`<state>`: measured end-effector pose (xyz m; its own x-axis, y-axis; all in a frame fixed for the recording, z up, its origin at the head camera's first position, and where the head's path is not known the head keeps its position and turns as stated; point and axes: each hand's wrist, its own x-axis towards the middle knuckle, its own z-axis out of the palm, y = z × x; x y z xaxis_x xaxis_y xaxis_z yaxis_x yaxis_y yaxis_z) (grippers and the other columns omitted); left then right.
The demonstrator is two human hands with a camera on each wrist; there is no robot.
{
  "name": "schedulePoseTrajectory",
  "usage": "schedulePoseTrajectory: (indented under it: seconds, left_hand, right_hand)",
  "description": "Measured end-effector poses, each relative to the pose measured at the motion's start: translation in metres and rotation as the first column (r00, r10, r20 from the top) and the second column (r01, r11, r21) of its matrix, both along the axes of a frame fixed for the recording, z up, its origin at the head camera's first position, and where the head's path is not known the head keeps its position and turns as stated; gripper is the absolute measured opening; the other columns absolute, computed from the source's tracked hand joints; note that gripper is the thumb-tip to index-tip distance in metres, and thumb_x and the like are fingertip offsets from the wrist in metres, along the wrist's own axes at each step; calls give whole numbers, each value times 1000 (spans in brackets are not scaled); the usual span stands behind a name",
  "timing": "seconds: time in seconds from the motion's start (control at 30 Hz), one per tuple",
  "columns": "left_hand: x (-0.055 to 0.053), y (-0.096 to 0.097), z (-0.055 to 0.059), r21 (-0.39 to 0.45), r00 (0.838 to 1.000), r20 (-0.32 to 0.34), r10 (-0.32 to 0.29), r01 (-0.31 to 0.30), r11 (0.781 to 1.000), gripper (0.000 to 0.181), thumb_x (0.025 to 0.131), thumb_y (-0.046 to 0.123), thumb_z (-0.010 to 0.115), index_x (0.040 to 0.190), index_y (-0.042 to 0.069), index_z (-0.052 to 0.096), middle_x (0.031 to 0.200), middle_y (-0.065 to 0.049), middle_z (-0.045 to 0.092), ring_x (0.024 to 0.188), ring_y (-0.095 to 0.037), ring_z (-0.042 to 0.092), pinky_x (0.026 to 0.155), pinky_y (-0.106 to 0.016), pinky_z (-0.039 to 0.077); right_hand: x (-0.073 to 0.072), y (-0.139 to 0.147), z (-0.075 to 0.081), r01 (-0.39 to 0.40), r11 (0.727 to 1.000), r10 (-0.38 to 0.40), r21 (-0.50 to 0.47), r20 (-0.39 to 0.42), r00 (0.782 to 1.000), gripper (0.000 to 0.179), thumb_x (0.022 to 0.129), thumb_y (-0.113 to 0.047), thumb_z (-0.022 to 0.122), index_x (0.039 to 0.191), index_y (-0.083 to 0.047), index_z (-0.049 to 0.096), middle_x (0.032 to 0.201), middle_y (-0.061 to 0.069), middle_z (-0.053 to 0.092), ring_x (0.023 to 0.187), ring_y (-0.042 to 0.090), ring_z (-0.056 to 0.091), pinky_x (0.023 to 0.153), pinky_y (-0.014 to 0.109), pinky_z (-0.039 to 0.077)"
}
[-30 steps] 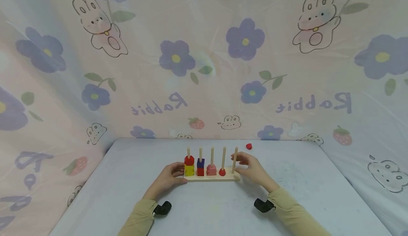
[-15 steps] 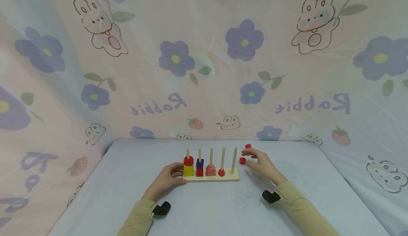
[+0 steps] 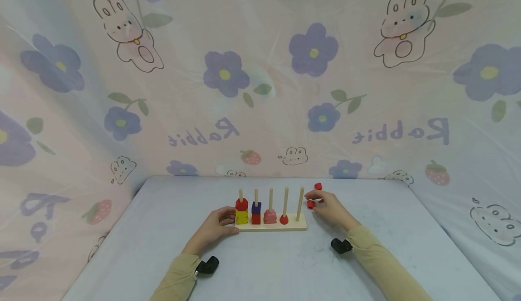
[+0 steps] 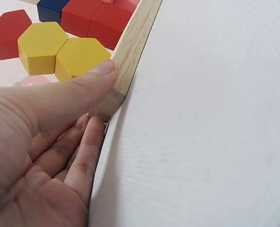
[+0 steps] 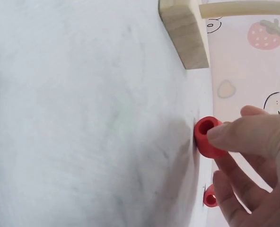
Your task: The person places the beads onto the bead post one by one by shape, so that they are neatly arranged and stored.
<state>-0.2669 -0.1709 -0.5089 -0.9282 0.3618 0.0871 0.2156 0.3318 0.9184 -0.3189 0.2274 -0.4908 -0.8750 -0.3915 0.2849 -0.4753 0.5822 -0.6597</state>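
A wooden peg stacker stands on the table with a row of upright pegs. My left hand holds its left end, the thumb along the front edge of the base. In the left wrist view, yellow hexagonal blocks and a red hexagonal block are beside the thumb. Right of the stacker, my right hand pinches a red bead at the table surface, the thumb tip at its hole. Another red bead lies farther back.
A red and blue block stack, a pink block and a small red bead are on the middle pegs. The rightmost peg is bare. A patterned cloth hangs behind the table.
My right hand has moved right, off the rightmost peg, to the nearer red bead, which has come into sight. The left hand stays on the stacker.
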Motion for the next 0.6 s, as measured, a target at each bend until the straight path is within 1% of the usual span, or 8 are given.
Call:
schedulePoseTrajectory:
  seconds: [0.07,0.13,0.3,0.4,0.6]
  left_hand:
    - [0,0,0,1,1000,-10,-6,6,1000,62,77,8,79,130,-4,49,123,-18,56,111,-32,57,94,-32,50]
    - [-1,0,0,3,1000,-2,-8,8,1000,62,77,7,79,131,-4,49,124,-18,55,112,-31,57,94,-31,50]
    - [-1,0,0,3,1000,13,-6,6,1000,62,78,7,79,131,-3,49,124,-17,55,113,-31,57,94,-29,49]
    - [-1,0,0,4,1000,24,0,-1,1000,63,77,7,79,131,-2,49,124,-16,55,113,-30,57,94,-29,49]
    - [-1,0,1,14,999,38,7,-7,1000,63,77,8,79,132,-3,49,125,-16,55,114,-31,56,95,-32,49]
  right_hand:
    - [-2,0,-1,-4,1000,4,13,7,1000,43,75,18,62,113,-3,65,107,8,66,101,28,60,83,43,52]
    - [-3,0,-2,-12,1000,12,23,5,1000,45,73,19,59,111,-3,67,103,9,66,96,28,60,80,40,53]
    - [-3,-1,-3,-26,998,27,48,-7,1000,43,73,20,58,108,-4,69,99,8,66,87,24,57,74,40,52]
    - [-2,0,-4,-20,998,20,63,8,1000,40,75,18,61,106,-5,70,99,6,66,86,21,56,74,40,52]
    - [-1,-1,-5,10,996,-13,91,34,999,32,78,13,66,104,-6,70,97,2,65,87,18,56,77,38,52]
